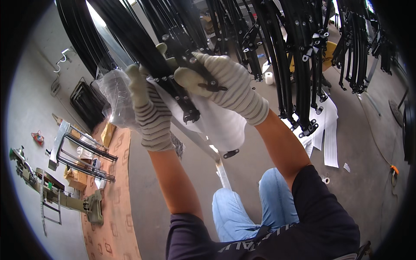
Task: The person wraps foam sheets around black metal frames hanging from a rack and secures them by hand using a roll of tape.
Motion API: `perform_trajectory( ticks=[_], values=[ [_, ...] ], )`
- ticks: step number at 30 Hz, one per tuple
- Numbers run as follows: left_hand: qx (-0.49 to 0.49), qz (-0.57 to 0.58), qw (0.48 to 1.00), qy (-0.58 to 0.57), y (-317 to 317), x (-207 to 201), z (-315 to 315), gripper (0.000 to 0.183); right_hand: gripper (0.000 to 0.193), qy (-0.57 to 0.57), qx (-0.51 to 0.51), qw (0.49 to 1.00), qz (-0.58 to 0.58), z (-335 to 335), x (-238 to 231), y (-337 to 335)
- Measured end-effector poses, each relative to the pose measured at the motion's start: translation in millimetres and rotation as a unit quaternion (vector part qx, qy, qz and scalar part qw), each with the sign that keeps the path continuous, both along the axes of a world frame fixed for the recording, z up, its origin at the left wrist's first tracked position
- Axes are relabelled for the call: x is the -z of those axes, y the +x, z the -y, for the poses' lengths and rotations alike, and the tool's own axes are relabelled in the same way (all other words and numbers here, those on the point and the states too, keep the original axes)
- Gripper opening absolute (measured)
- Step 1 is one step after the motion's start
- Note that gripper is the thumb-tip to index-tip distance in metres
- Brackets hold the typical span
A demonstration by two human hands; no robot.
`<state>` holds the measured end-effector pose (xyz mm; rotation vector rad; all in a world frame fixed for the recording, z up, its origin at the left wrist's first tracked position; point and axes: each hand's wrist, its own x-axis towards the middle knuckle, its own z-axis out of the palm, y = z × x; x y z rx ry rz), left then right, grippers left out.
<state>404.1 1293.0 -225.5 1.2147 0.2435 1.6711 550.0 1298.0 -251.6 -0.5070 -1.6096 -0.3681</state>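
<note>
Both of my hands wear striped knit gloves and are raised in front of me. My left hand [151, 115] is wrapped around a bundle of black metal tubes [167, 84] that slants down from the upper left. In my right hand [234, 84] is a black metal tube [200, 67] with a small bracket at its lower end, held against the bundle. A white foam sheet [223, 128] hangs beneath the tubes, partly hidden by them and by my hands. Clear plastic film [119, 95] bunches beside my left hand.
Many black tube frames [281, 65] hang close on the right. White foam strips [329, 130] and a tape roll [326, 180] lie on the floor, along with a cable [375, 138]. At the left are a green-grey machine [73, 201] and black bent-tube racks [82, 154]. A white roll [269, 78] stands farther back.
</note>
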Motion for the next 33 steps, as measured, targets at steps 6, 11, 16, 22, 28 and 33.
perform_trajectory(
  ticks=[6,11,16,22,28,33],
  values=[
    [0.090,-0.186,0.976,0.069,1,-20,-8,0.062,0.032,-0.240,-0.194,0.951,0.017,23,-13,7],
    [0.104,-0.166,0.977,0.083,5,-39,-22,0.059,0.017,-0.244,-0.254,0.936,0.009,7,-10,8],
    [0.022,-0.222,0.973,0.061,1,-51,-34,0.032,0.014,-0.299,-0.202,0.932,0.029,4,-14,1],
    [-0.018,-0.277,0.961,-0.007,6,-48,-42,0.025,0.018,-0.349,-0.165,0.923,0.006,-7,-1,4],
    [-0.036,-0.332,0.942,0.040,5,-42,-40,0.019,0.037,-0.390,-0.331,0.857,-0.051,-10,20,23],
    [-0.104,-0.479,0.869,0.071,32,-48,-61,0.016,0.035,-0.319,-0.305,0.884,-0.153,-61,23,53]
  ],
)
